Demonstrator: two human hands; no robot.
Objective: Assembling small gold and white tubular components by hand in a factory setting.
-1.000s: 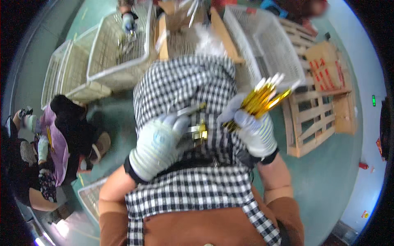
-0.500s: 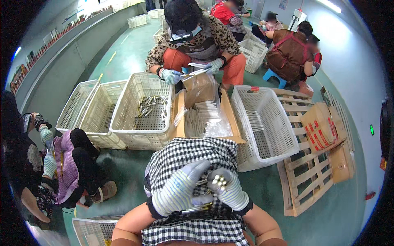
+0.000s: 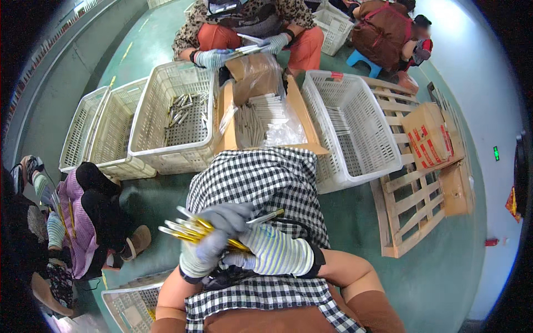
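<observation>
My left hand (image 3: 201,256) and my right hand (image 3: 280,248) meet over my lap, both in striped knit gloves with grey palms. Between them is a bundle of slim silver-and-gold tubes (image 3: 191,228), which look like pens. Gloved fingers of both hands wrap round the bundle, and its ends fan out toward the left. One separate tube (image 3: 266,216) sticks out to the right above my right hand. The overlapping fingers hide the middle of the bundle. Beneath my hands lies a black-and-white checked apron (image 3: 250,180).
Ahead stands an open carton (image 3: 307,119) of white sticks in plastic. White crates (image 3: 145,149) line its left, one holding loose tubes; another crate (image 3: 383,173) stands right. A gloved co-worker (image 3: 264,22) sits opposite, another person (image 3: 78,222) at left. A wooden pallet (image 3: 402,227) bears cartons.
My hands have turned and come together toward the left; the bundle, seen end-on in my right hand before, now points left between both hands. The view has tilted down.
</observation>
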